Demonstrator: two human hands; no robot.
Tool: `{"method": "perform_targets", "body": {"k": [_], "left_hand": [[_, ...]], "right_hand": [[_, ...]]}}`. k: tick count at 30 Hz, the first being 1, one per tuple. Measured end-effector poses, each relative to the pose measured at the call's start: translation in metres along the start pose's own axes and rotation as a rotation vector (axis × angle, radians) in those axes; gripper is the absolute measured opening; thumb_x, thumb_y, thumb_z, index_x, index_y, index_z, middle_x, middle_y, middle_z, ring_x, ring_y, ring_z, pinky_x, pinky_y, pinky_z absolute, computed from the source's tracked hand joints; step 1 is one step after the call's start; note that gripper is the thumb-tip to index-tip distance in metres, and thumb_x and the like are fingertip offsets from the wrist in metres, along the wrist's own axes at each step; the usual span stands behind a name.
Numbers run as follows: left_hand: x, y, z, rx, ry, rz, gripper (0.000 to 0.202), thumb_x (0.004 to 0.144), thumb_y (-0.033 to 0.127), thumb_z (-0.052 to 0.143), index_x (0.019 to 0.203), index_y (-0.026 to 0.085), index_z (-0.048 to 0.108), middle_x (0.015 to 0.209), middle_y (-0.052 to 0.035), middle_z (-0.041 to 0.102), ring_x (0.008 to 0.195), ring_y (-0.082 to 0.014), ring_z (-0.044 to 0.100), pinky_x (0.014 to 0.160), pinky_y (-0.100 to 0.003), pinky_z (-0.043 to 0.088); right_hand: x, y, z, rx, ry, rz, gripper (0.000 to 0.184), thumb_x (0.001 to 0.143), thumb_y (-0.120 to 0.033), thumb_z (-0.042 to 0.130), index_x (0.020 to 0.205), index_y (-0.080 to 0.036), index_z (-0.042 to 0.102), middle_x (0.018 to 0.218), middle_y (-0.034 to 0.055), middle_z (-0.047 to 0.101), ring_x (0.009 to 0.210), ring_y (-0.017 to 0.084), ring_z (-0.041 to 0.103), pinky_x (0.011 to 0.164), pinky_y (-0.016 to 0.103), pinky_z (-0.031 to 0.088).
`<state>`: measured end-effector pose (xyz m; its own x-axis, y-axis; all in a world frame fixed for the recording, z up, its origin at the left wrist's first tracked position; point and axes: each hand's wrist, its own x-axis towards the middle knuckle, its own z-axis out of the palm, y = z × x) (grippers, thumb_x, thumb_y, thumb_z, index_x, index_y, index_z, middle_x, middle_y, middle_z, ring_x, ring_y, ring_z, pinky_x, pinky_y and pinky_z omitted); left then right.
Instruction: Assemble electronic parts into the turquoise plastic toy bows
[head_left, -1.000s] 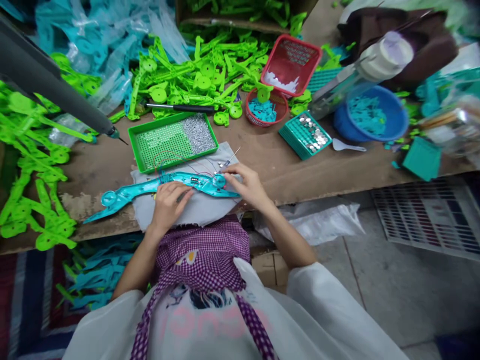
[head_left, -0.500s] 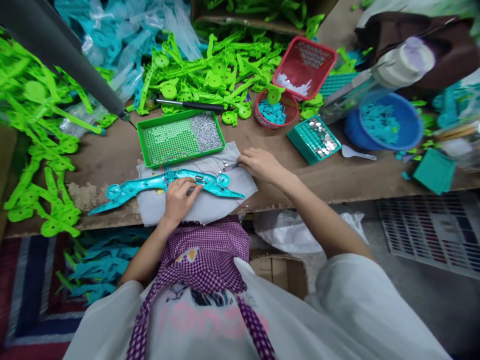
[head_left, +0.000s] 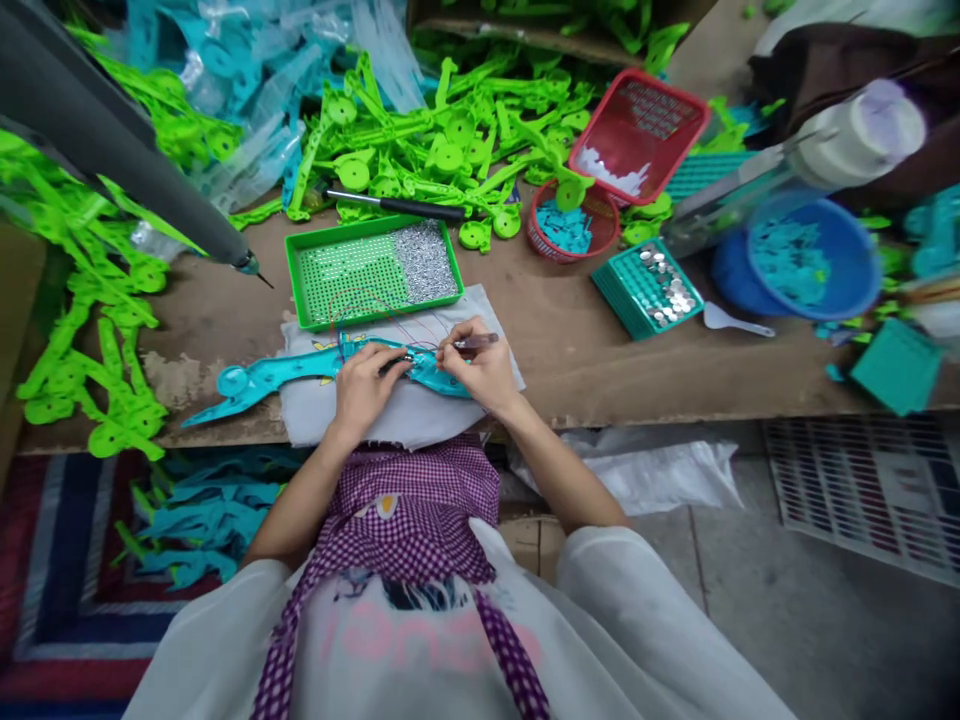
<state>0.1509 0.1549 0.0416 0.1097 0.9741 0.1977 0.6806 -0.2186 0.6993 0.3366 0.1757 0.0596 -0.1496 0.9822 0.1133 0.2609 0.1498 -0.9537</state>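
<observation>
A long teal plastic part (head_left: 285,372) with thin red and blue wires lies on a grey cloth (head_left: 420,410) at the table's near edge. My left hand (head_left: 365,385) rests on the part's middle, fingers curled and pressing it down. My right hand (head_left: 480,368) is closed around a thin metal tool (head_left: 476,341), held like a pen at the part's right end. Just behind the cloth sits a green tray (head_left: 352,275) with a heap of small silver screws (head_left: 424,262) in its right half.
Heaps of green plastic parts (head_left: 450,150) and bagged teal parts cover the back and left. A screwdriver (head_left: 405,206), red baskets (head_left: 637,135), a teal tray of metal discs (head_left: 649,285) and a blue bowl (head_left: 810,265) stand to the right. A grey arm with a pointed tip (head_left: 251,265) hangs at left.
My right hand reached out to the cloth's right side, picked up the thin metal tool and came back to the teal part. My left hand stayed on the part.
</observation>
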Motion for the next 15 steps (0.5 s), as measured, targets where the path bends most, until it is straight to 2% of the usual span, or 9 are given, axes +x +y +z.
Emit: {"method": "perform_targets", "body": {"k": [5,8,10,12,15], "left_hand": [[0.0004,-0.0037,0.0016,-0.015,0.013,0.005,0.017,0.085,0.028,0.071,0.1,0.021,0.076,0.094,-0.0045,0.073,0.085,-0.0174,0.068,0.077,-0.029,0.051],[0.0,-0.0043,0.0039,-0.003,0.024,0.007,0.016,0.086,0.03,0.07,0.098,0.022,0.076,0.092,-0.0042,0.073,0.083,-0.0169,0.067,0.076,-0.029,0.051],[-0.0001,-0.0037,0.0052,0.02,0.033,0.002,0.015,0.087,0.032,0.069,0.096,0.023,0.077,0.09,-0.0032,0.073,0.082,-0.0163,0.067,0.074,-0.028,0.05],[-0.0001,-0.0028,0.006,0.033,0.045,-0.005,0.014,0.087,0.033,0.069,0.093,0.024,0.077,0.087,-0.0021,0.072,0.08,-0.0155,0.066,0.073,-0.027,0.05],[0.0001,-0.0021,0.0066,0.023,0.063,-0.009,0.015,0.086,0.035,0.07,0.094,0.024,0.078,0.086,-0.0016,0.071,0.079,-0.0149,0.066,0.073,-0.027,0.05]], "right_hand": [[-0.0012,0.0032,-0.0014,-0.241,-0.081,-0.213,0.002,0.083,-0.022,0.05,0.081,-0.022,0.051,0.07,-0.0008,0.059,0.062,0.012,0.056,0.062,0.026,0.048],[-0.0045,0.0011,0.0028,-0.366,-0.185,-0.366,0.006,0.085,-0.018,0.048,0.082,-0.022,0.052,0.074,0.0016,0.062,0.068,0.014,0.058,0.066,0.028,0.049],[-0.0063,0.0008,0.0056,-0.401,-0.234,-0.403,0.007,0.085,-0.018,0.048,0.081,-0.022,0.053,0.075,0.0025,0.063,0.071,0.015,0.059,0.067,0.028,0.05],[-0.0072,0.0029,0.0067,-0.35,-0.197,-0.334,0.006,0.085,-0.02,0.05,0.08,-0.022,0.053,0.073,0.0016,0.062,0.068,0.014,0.06,0.066,0.028,0.05],[-0.0057,0.0095,0.0058,-0.091,-0.063,-0.052,0.008,0.084,-0.028,0.054,0.081,-0.022,0.051,0.072,0.0001,0.063,0.063,0.013,0.062,0.063,0.028,0.053]]}}
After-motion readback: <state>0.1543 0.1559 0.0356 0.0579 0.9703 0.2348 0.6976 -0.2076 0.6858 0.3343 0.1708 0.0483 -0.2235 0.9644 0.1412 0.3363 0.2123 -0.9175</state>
